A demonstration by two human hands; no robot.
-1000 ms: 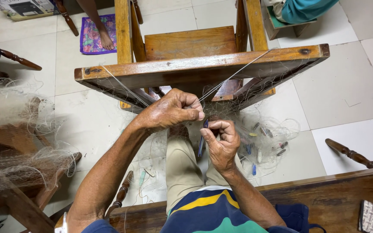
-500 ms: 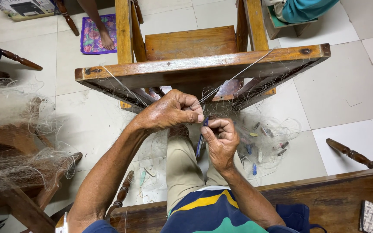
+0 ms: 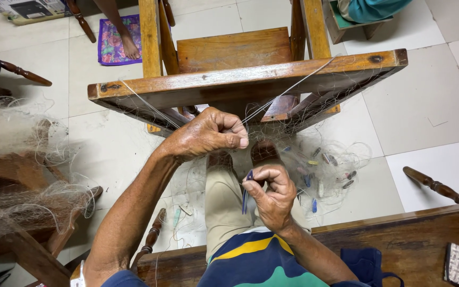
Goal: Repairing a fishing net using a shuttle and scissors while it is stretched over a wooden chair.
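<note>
Left hand [image 3: 208, 135] pinches net line [image 3: 288, 89]; right hand [image 3: 272, 194] grips what looks like a blue netting needle [image 3: 246, 192]

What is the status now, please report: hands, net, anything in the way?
Left hand fisted on taut net lines. Right hand pinching blue netting needle. Wooden chair rail directly ahead, lines stretched to it.

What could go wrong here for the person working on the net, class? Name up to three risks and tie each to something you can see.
1. The taut line pinched in the left hand runs over the wooden frame; it might cut the fingers or fray on the edge.
2. The blue needle in the right hand could slip and prick the thigh close beneath it.
3. Loose net heaped on the floor around the foot could tangle it.
</note>
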